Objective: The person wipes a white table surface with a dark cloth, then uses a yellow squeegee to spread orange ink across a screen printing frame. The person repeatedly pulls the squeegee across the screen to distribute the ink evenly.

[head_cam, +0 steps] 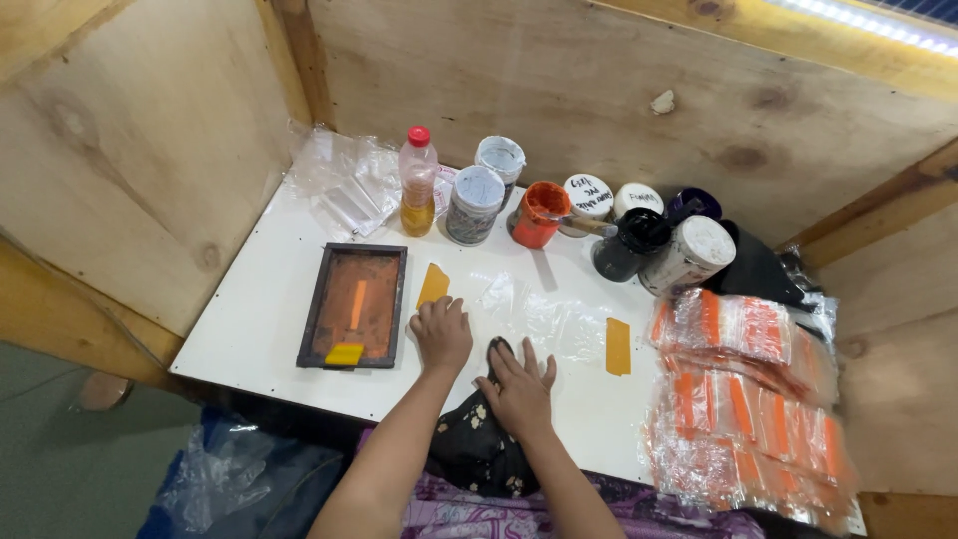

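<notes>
My left hand [441, 332] rests knuckles-up on the white table [259, 309], fingers curled, just below a yellow card [433, 284]. Flat beside it lies my right hand [517, 382], fingers spread, pressing on a dark floral cloth [479, 439] at the table's near edge. A clear plastic sheet [539, 314] lies just beyond both hands. To the left sits a dark-framed printing screen [354, 304] with orange mesh and a small yellow squeegee [344, 353] on it. Another yellow card [618, 346] lies to the right.
Along the back stand a bottle of yellow liquid [417, 185], several paint jars [477, 205], an open orange paint pot [539, 213] and a black pot [634, 243]. Stacks of clear bags with orange stripes [748, 389] fill the right side. Plywood walls enclose the table.
</notes>
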